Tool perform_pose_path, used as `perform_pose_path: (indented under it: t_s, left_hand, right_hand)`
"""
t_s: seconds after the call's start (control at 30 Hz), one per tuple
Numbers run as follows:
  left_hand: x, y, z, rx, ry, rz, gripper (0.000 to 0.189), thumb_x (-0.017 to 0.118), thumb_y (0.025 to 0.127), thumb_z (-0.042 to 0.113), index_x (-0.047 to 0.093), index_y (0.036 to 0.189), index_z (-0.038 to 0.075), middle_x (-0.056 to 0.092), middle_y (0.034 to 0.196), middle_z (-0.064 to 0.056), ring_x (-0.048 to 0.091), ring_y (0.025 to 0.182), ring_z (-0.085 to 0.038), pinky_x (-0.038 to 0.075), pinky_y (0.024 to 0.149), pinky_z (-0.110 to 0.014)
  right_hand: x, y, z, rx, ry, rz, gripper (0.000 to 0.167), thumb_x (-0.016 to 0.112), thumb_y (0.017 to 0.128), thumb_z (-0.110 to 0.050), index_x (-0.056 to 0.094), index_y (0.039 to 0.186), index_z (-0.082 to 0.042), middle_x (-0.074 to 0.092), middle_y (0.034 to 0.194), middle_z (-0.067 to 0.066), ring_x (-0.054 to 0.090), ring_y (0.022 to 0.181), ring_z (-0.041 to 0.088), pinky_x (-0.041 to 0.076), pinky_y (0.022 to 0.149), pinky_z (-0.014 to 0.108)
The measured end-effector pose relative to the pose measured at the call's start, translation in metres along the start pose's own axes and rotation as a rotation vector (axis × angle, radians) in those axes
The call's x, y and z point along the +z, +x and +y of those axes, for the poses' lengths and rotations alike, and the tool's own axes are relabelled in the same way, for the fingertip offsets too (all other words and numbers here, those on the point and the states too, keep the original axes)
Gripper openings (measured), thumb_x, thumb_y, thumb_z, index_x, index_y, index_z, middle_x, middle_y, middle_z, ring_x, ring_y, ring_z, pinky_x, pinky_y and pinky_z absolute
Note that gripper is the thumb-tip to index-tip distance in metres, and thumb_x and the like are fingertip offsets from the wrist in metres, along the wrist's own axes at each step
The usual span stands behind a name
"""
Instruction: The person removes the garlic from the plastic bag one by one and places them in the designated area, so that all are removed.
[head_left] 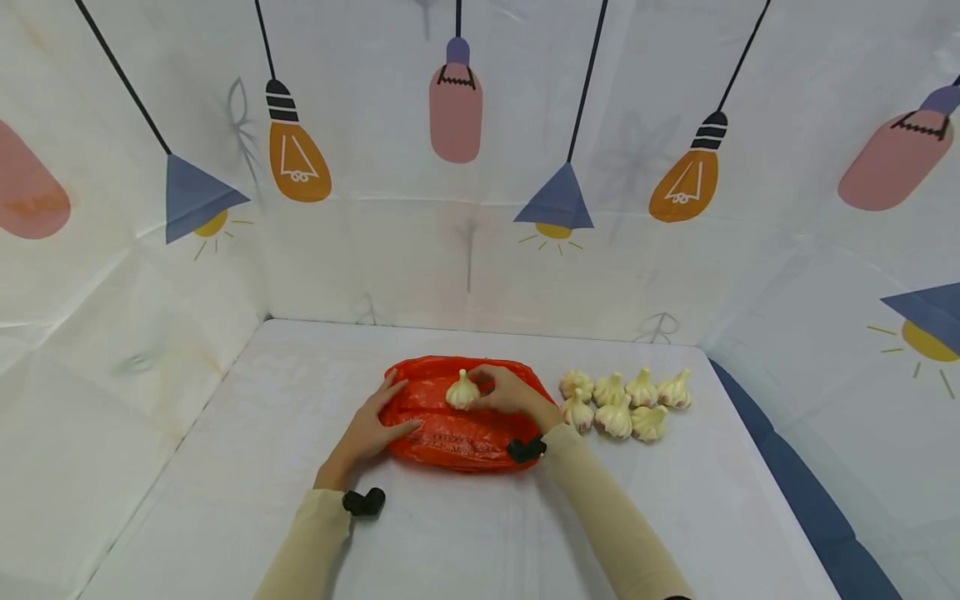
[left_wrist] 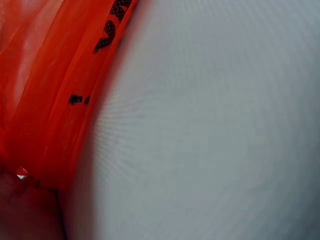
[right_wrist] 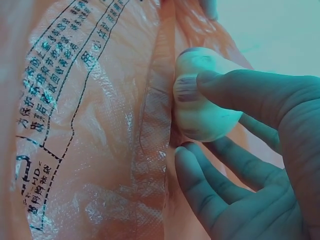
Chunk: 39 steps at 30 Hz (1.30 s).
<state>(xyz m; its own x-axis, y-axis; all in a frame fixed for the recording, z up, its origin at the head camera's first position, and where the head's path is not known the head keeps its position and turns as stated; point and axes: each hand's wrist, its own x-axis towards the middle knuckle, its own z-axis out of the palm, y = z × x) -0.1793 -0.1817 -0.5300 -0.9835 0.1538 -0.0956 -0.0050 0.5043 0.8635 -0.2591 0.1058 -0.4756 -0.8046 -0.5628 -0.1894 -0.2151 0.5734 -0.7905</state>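
A red plastic bag (head_left: 450,433) with dark printing lies spread on the white table. My right hand (head_left: 510,390) pinches a garlic bulb (head_left: 462,390) over the bag. In the right wrist view the thumb presses one side of the garlic bulb (right_wrist: 205,100), with fingers below it, close to a fold of the bag (right_wrist: 100,125). At the bag's left edge, my left hand (head_left: 369,425) touches it with spread fingers and thumb. Only a small part of that hand shows in the left wrist view, beside the bag (left_wrist: 55,100).
Several garlic bulbs (head_left: 615,415) stand in two rough rows on the table (head_left: 247,467), right of the bag. Behind it hangs a white sheet (head_left: 375,267) printed with lamps. A blue padded edge (head_left: 795,483) runs along the right side.
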Motion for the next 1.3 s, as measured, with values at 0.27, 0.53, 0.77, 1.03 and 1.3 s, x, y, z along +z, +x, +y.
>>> perform_pose_path:
  t_s: [0.27, 0.53, 0.77, 1.03, 1.3]
  left_hand:
    - [0.000, -0.001, 0.001, 0.018, 0.006, 0.003, 0.089, 0.078, 0.088, 0.049, 0.036, 0.162, 0.022, 0.011, 0.175, 0.001, 0.011, 0.160, -0.038, 0.021, 0.123, -0.066]
    - [-0.001, -0.002, 0.003, 0.019, 0.014, 0.001, 0.088, 0.077, 0.088, 0.048, 0.036, 0.161, 0.022, 0.012, 0.175, 0.000, 0.012, 0.160, -0.039, 0.020, 0.123, -0.066]
    - [0.000, -0.002, 0.002, 0.008, 0.004, -0.001, 0.088, 0.077, 0.088, 0.047, 0.035, 0.161, 0.023, 0.012, 0.175, 0.001, 0.012, 0.159, -0.039, 0.022, 0.122, -0.067]
    - [0.000, -0.001, 0.000, 0.028, 0.018, 0.003, 0.089, 0.077, 0.088, 0.051, 0.036, 0.161, 0.022, 0.012, 0.175, 0.000, 0.012, 0.159, -0.039, 0.021, 0.123, -0.067]
    - [-0.001, -0.002, 0.000, 0.031, 0.022, 0.003, 0.089, 0.077, 0.088, 0.051, 0.036, 0.161, 0.021, 0.012, 0.175, -0.001, 0.013, 0.159, -0.039, 0.021, 0.123, -0.067]
  right_hand:
    - [0.000, -0.003, 0.001, -0.016, 0.008, 0.026, 0.053, 0.083, 0.088, -0.019, 0.062, 0.136, -0.009, 0.063, 0.137, 0.010, 0.063, 0.118, 0.024, 0.056, 0.101, 0.041]
    - [0.000, -0.005, -0.001, -0.017, 0.039, 0.045, 0.050, 0.083, 0.088, -0.020, 0.062, 0.133, -0.011, 0.064, 0.135, 0.008, 0.069, 0.113, 0.025, 0.057, 0.098, 0.039]
    - [-0.002, -0.012, -0.008, -0.028, 0.015, 0.072, 0.050, 0.084, 0.088, -0.020, 0.063, 0.132, -0.012, 0.064, 0.135, 0.007, 0.069, 0.113, 0.025, 0.058, 0.096, 0.039]
    - [-0.003, -0.019, -0.012, -0.040, -0.052, 0.141, 0.045, 0.084, 0.087, -0.023, 0.067, 0.127, -0.015, 0.067, 0.131, 0.005, 0.067, 0.116, 0.023, 0.056, 0.099, 0.041]
    - [-0.005, -0.032, -0.019, -0.041, 0.000, 0.201, 0.045, 0.084, 0.086, -0.020, 0.067, 0.127, -0.014, 0.069, 0.126, 0.006, 0.070, 0.113, 0.026, 0.060, 0.092, 0.038]
